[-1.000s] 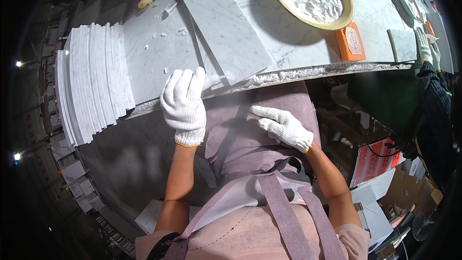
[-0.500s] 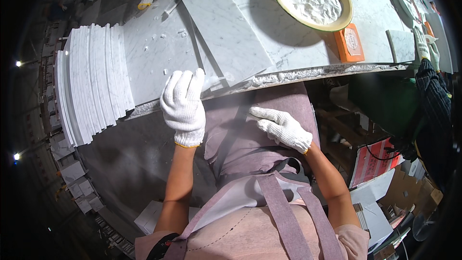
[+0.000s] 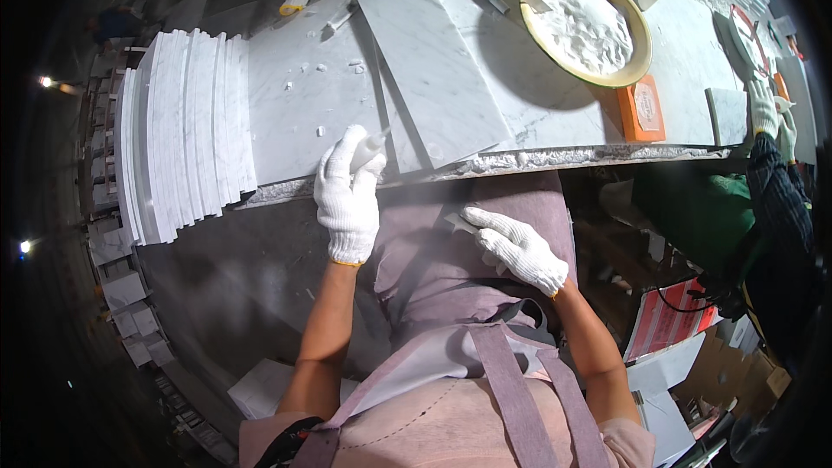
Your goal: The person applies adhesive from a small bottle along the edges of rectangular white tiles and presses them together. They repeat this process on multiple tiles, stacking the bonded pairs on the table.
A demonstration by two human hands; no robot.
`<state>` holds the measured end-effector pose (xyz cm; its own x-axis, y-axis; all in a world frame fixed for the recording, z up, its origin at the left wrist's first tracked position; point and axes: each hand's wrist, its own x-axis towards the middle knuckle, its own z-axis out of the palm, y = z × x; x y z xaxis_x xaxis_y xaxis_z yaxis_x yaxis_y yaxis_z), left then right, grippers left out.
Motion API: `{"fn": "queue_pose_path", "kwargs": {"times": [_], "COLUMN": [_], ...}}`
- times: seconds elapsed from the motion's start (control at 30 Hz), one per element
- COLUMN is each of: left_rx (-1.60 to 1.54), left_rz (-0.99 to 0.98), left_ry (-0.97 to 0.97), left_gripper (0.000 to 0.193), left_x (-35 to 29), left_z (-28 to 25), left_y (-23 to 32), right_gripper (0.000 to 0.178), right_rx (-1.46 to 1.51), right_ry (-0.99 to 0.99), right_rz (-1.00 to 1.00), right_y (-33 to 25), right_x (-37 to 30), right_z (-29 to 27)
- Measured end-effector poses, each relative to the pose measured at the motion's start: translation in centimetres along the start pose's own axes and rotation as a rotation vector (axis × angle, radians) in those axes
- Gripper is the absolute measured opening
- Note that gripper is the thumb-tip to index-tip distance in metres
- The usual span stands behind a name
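My left hand (image 3: 348,199), in a white knit glove, is closed around a small white squeeze bottle (image 3: 368,152). Its thin tip points up and right over the bench's front edge. My right hand (image 3: 520,247), gloved alike, is above my lap with its fingers pressed together. A small pale flat piece (image 3: 459,223) pokes out at its fingertips; its kind is unclear. Closest to the bottle is a grey-veined marble slab (image 3: 433,61), lying at a slant over a narrower strip (image 3: 403,117) on the bench.
A stack of slabs (image 3: 186,134) stands at the left. A yellow basin (image 3: 643,39) holds white powder, with an orange box (image 3: 641,113) beside it. Small chips (image 3: 321,131) lie on the bench. At the far right a co-worker's gloved hand (image 3: 763,108) is by a small slab (image 3: 726,115).
The view has shifted, so the bench sits further right and lower. My left hand has turned, and more of the bottle shows. The pale piece now shows at my right fingertips.
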<state>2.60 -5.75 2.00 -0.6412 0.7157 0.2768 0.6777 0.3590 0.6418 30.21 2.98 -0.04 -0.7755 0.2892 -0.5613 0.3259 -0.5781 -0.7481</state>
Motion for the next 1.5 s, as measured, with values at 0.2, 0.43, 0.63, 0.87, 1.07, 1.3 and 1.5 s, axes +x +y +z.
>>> {"fn": "queue_pose_path", "kwargs": {"times": [0.2,0.43,0.63,0.87,1.07,1.3,1.5], "left_rx": [-0.395,-0.530,-0.250,-0.094,-0.052,0.067,-0.022], "left_rz": [-0.271,-0.356,-0.269,-0.226,-0.196,-0.116,-0.086], "left_ry": [0.110,0.082,0.101,0.116,0.175,0.282,0.299], "left_gripper": [0.044,0.044,0.049,0.052,0.057,0.059,0.056], "left_x": [1.1,3.4,6.0,5.4,5.2,5.0,5.1], "left_z": [0.2,0.3,1.7,2.5,3.4,3.9,4.6], "left_y": [0.6,-0.4,-1.8,-2.1,-2.5,-3.5,-4.7], "right_gripper": [0.062,0.037,0.021,0.040,0.046,0.046,0.036], "right_rx": [0.032,0.266,-0.058,-0.041,-0.015,0.018,-0.490], "right_ry": [0.059,0.066,0.296,0.552,0.722,0.723,0.996], "right_rz": [-0.119,0.064,-0.335,-0.289,-0.295,-0.314,-0.610], "right_y": [-0.3,-2.4,-4.8,-7.4,-7.9,-7.3,-11.9], "right_x": [-1.1,-4.8,-5.7,-6.6,-5.5,-3.9,-3.6], "right_z": [-0.1,-2.3,-4.5,-6.2,-6.0,-4.2,-9.9]}}
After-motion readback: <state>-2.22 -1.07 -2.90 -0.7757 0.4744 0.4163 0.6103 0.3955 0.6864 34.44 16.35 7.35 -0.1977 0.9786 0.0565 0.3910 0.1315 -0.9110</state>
